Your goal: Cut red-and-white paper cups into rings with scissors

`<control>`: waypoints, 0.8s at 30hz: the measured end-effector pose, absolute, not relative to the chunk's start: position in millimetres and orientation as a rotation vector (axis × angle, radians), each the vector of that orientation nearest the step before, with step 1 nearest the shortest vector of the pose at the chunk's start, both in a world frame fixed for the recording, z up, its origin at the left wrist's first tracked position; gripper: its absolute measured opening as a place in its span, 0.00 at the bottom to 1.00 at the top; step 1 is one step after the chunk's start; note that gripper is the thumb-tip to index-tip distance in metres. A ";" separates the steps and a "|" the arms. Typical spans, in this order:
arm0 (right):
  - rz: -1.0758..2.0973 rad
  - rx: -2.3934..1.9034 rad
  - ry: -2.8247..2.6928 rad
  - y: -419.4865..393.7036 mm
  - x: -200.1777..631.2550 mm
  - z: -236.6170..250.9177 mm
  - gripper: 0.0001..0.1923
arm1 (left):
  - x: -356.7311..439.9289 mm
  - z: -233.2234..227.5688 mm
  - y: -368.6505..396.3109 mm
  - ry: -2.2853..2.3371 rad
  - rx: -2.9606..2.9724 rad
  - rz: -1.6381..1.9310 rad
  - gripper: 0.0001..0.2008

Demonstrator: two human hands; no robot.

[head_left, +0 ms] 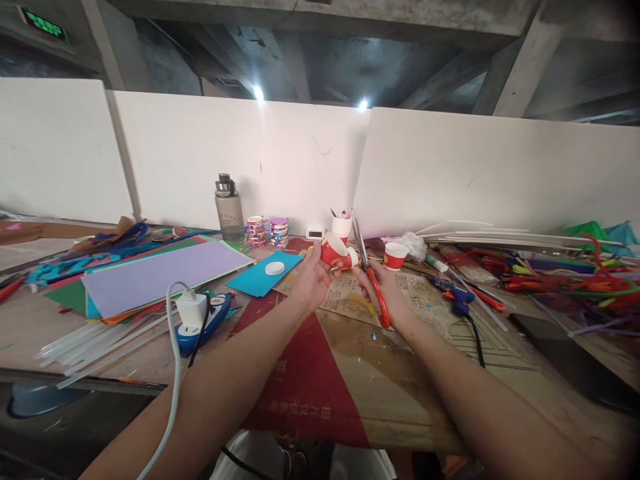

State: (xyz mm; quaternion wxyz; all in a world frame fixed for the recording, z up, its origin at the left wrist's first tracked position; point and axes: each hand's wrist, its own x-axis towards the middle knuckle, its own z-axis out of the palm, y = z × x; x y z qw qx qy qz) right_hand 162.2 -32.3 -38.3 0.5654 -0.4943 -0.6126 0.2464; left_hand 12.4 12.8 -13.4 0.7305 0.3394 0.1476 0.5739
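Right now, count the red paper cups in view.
2: one cup held sideways in the left hand, another cup upright on the table beside the right hand with scissors. Clutter may hide more.

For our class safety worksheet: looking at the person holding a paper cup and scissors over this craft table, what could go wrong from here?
The scissors in the right hand point at the red paper cup, close to the left hand, so a slip might nick it. The glue gun and its cable lie beside the right forearm and could snag.

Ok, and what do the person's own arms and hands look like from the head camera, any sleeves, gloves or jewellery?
Both forearms are bare as far as the frame shows, with no sleeves in view. The left hand and right hand wear no gloves. No watch, ring or bracelet is visible on either wrist.
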 end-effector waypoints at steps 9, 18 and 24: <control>0.619 -1.176 -1.457 -35.1 157.1 -36.4 0.21 | 7.9 -9.3 11.5 0.287 0.859 1.387 0.20; 0.585 -1.123 -1.404 -41.4 152.9 -24.8 0.21 | 5.2 -12.8 16.5 0.443 0.858 1.342 0.22; 0.748 -1.051 -1.248 -36.8 153.5 -26.3 0.24 | 7.3 -10.4 8.6 0.377 0.998 1.368 0.27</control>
